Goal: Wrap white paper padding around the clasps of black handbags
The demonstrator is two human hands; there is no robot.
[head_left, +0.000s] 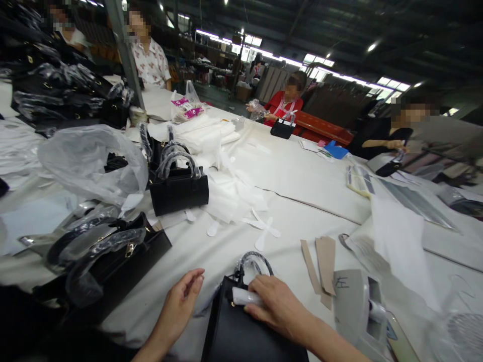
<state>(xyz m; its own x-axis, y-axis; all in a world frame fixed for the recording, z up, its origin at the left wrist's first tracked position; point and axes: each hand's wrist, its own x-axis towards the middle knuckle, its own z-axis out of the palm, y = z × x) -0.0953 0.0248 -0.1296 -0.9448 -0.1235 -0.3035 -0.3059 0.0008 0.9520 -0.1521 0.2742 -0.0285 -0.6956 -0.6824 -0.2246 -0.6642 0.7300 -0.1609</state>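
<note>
A black handbag (241, 332) lies flat on the white table right in front of me, its plastic-wrapped handle (254, 261) pointing away. My right hand (277, 304) rests on the bag's top edge, fingers closed round a small white cylinder (245, 296). Just left of the bag, my left hand (183, 301) hovers with fingers loosely apart and nothing in it, close to the bag's left edge.
Another black handbag (179, 191) stands upright further back, and one (113, 261) lies at the left under plastic wrap. Brown card strips (320, 264) and a grey tape dispenser (358, 306) sit to the right. White tissue sheets (230, 191) cover the middle. Several people work along the table's far side.
</note>
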